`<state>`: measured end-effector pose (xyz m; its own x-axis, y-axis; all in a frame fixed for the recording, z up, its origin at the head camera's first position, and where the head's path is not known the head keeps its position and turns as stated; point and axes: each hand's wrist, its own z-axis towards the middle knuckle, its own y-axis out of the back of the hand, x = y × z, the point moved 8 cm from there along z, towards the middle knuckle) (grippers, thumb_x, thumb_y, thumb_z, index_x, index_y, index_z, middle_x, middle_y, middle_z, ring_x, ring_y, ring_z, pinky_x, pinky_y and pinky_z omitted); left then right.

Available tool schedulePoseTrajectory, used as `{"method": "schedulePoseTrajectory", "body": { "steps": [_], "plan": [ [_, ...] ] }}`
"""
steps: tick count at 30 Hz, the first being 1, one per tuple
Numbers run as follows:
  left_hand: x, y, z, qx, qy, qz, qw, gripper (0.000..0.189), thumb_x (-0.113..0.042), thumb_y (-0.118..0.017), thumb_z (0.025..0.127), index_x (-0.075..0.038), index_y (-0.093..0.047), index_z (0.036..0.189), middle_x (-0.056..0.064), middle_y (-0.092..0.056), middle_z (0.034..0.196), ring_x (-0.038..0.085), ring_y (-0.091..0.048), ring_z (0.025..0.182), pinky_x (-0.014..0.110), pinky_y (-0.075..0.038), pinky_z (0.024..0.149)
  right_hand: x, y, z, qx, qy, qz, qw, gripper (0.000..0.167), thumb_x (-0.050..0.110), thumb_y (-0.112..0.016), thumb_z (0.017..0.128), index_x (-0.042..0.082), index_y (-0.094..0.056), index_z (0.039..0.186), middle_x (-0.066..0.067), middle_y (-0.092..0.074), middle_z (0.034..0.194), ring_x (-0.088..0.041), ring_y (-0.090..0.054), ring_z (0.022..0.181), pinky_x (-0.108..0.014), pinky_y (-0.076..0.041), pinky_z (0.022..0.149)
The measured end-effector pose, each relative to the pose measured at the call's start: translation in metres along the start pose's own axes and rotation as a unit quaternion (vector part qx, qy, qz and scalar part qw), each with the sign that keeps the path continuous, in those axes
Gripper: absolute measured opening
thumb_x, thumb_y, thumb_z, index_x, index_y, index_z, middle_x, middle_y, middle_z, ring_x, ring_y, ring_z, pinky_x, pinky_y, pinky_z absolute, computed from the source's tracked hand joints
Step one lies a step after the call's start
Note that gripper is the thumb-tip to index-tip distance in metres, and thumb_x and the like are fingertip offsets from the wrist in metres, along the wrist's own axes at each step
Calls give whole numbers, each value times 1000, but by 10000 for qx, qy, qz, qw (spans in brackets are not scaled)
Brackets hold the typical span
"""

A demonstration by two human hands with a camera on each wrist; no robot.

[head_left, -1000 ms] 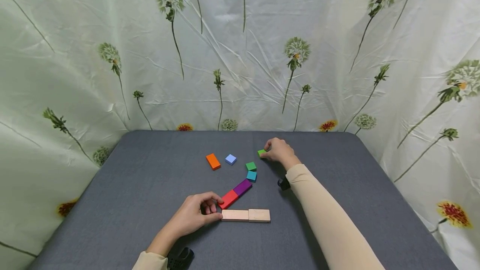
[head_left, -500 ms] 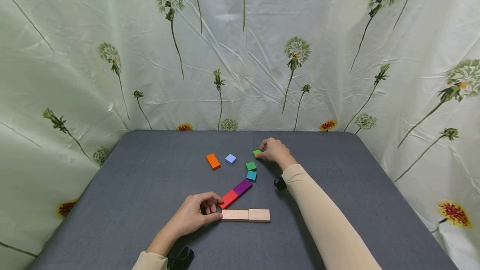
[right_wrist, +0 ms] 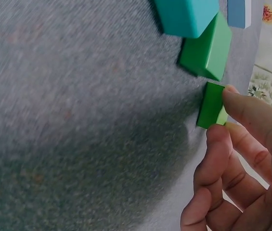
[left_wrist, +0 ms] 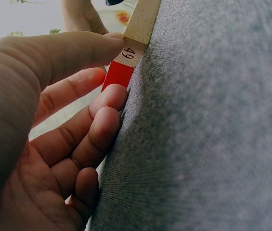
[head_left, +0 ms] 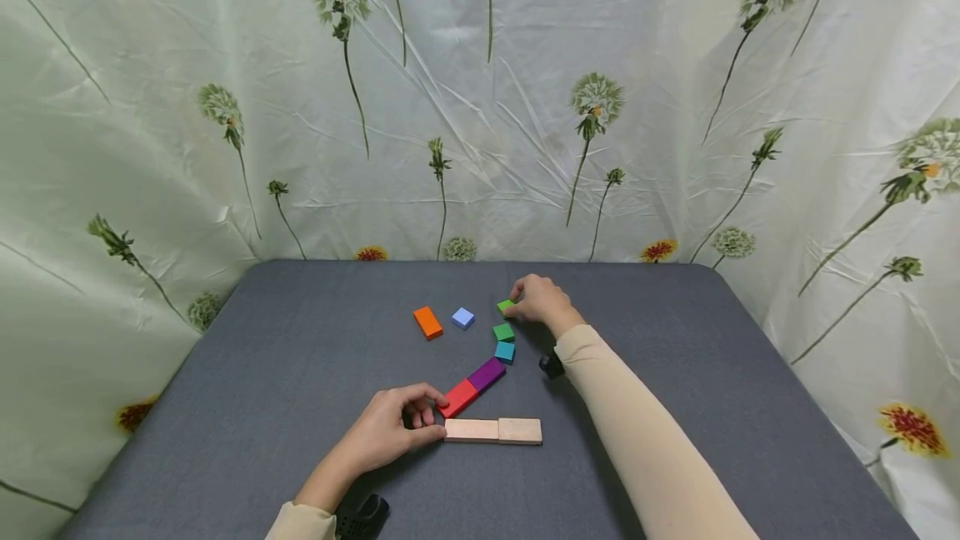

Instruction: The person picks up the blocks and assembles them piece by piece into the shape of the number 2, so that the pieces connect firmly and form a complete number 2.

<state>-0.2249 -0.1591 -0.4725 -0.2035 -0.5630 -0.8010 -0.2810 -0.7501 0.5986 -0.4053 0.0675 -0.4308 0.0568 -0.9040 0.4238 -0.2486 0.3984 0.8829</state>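
My right hand [head_left: 540, 303] pinches a small light green block [right_wrist: 212, 105] between thumb and fingers, low over the table's far part. A darker green block [right_wrist: 207, 48] lies just nearer, followed by a teal block [head_left: 505, 352]. From there a purple block [head_left: 487, 374] and a red block [head_left: 458, 398] run down toward my left hand [head_left: 390, 427]. Its thumb touches the left end of a plain wooden block [head_left: 471, 431], marked 49 on its end face, while its index finger rests at the red block. A second plain wooden block [head_left: 520, 431] continues that row.
An orange block [head_left: 428, 322] and a light blue block [head_left: 462, 318] lie apart on the far part of the grey table [head_left: 300, 340]. Behind the table hangs a flower-patterned curtain [head_left: 495, 107].
My right hand has slid the light green block leftward, close to the darker green one. The left hand stays where it was.
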Motion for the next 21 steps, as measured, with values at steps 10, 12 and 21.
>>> {"method": "schedulePoseTrajectory", "body": {
  "steps": [10,12,21],
  "plan": [
    [0,0,1,8,41,-23,10000,30,-23,-92,87,-21,-76,112,-6,-65,85,8,-58,76,24,-46,66,12,-5,1,176,120,9,9998,31,32,-80,99,14,-76,124,-7,-77,109,-17,-68,81,-37,-49,75],
    [0,0,1,8,25,-17,10000,30,-23,-92,87,-21,-76,112,-6,-65,85,8,-58,76,24,-47,66,14,-6,1,191,128,-17,9997,31,32,-80,99,15,-76,124,-7,-76,114,-17,-68,82,-37,-49,74],
    [0,0,0,26,21,-9,10000,30,-23,-91,87,-22,-76,112,-7,-65,85,8,-58,76,24,-46,66,23,-12,0,298,259,-77,9992,30,31,-81,98,15,-76,123,-8,-76,115,-19,-70,85,-38,-52,77]
  ]
}}
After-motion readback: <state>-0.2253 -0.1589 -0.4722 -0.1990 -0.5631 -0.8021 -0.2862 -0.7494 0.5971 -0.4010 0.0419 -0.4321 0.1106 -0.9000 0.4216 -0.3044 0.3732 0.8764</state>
